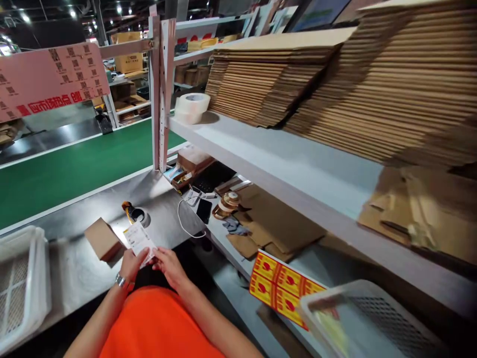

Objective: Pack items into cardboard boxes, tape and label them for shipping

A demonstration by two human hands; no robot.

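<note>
My left hand [131, 262] and my right hand [169, 264] meet near my body at the metal worktable's [74, 268] front edge. Both are closed on a white printed label sheet [138, 239], which tilts up between them. The left wrist wears a watch. A small brown cardboard box [102, 239] lies on the table just left of the sheet. Behind the sheet sits a yellow-and-black tape dispenser [132, 213].
A white plastic basket [22, 283] stands at the left edge, another [367, 318] at lower right beside yellow-and-red stickers [278, 287]. Phone [203, 210], cable, tape rolls and flat cardboard lie on the lower shelf. Stacked flat cartons [335, 79] and a tape roll [192, 108] fill the upper shelf. A green conveyor belt [74, 164] runs behind.
</note>
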